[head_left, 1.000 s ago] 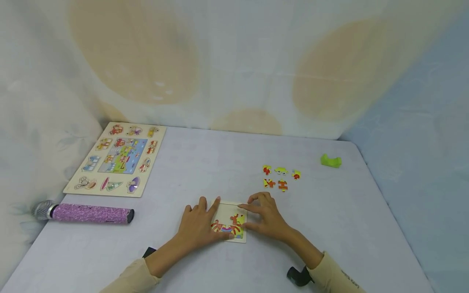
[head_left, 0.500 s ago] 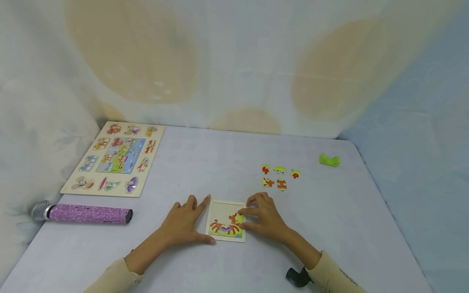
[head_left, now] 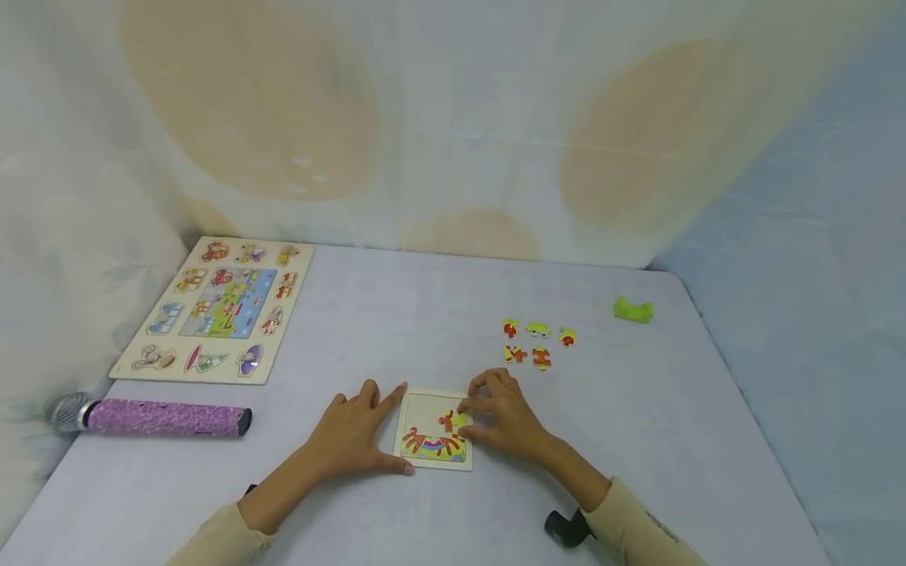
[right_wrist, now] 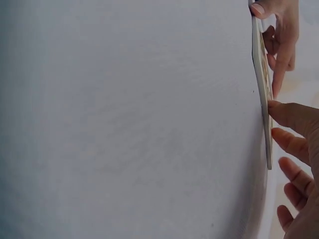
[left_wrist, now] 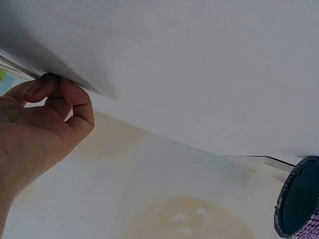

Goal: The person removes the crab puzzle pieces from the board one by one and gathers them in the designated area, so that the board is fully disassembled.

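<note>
The right hand is hiding some of the puzzle board's right rim, I am struggling to read the marking on the right sleeve (it is blurring), and the left wrist view is cropping the microphone.

Edge-on bd: R hand touching, L hand at upper end.

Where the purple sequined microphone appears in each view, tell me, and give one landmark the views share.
Head: purple sequined microphone at lower left.
Left wrist: lower right corner, only its dark end and some purple showing.
Right wrist: not in it.
Shared landmark: the left hand, in all three views; upper right in the right-wrist picture.
</note>
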A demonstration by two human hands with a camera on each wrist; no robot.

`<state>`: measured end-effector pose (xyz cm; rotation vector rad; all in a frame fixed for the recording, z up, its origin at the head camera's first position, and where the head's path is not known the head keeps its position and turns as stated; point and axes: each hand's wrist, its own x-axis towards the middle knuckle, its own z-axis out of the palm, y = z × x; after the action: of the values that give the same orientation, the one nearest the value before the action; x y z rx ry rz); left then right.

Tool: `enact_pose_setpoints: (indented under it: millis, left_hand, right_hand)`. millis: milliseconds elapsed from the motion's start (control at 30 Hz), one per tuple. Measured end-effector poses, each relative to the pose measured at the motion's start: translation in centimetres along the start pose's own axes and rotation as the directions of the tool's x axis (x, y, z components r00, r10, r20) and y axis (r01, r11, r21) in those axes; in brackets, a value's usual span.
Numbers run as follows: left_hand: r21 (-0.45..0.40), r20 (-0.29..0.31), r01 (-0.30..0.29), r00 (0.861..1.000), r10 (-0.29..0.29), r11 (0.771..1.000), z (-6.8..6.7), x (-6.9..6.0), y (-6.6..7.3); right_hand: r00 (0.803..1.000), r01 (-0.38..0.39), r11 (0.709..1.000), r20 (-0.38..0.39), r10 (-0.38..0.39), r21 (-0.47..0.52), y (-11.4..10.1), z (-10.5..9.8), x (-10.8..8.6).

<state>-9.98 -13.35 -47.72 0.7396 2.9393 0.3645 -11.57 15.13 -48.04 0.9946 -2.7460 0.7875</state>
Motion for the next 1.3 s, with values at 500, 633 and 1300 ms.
enact_pose_setpoints:
  millis: [500, 633, 1300]
  left_hand:
    - [-0.003, -0.014, -0.005, 1.000, 0.005, 1.000, 0.1, 0.1, 0.3]
    - [0.002, -0.026, -0.001, 1.000, 0.001, 1.000, 0.0, -0.1, 0.3]
    - [0.016, -0.080, -0.023, 0.996, 0.024, 1.000, 0.5, -0.1, -0.1]
  right_hand:
    - [0.997, 0.028, 1.000, -0.078, -0.028, 0.002, 1.9, -1.5, 0.0]
    - [0.993, 0.001, 1.000, -0.121, 0.001, 0.012, 3.2, -2.7, -1.0]
    - [0.929, -0.319, 0.948, -0.191, 0.317, 0.018, 11.9, -8.2, -5.9]
